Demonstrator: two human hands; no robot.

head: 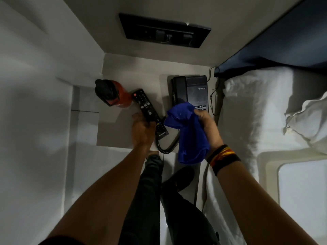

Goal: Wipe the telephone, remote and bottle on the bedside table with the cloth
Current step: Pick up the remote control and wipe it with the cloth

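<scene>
A black remote (147, 110) lies slanted on the bedside table (116, 131), and my left hand (142, 129) grips its near end. My right hand (206, 122) holds a blue cloth (189, 133) that hangs down over the front of the black telephone (193, 91). The cloth covers the phone's lower keys. The handset rests in its cradle on the phone's left side, and the coiled cord (165, 147) loops over the table's front edge. A red bottle (115, 93) with a black cap stands at the table's left, just beyond the remote's far end.
A bed with white sheets and pillows (256, 106) borders the table on the right. A dark switch panel (164, 30) sits on the wall behind. A white wall closes the left side. My legs and shoe (178, 177) are on the floor below the table.
</scene>
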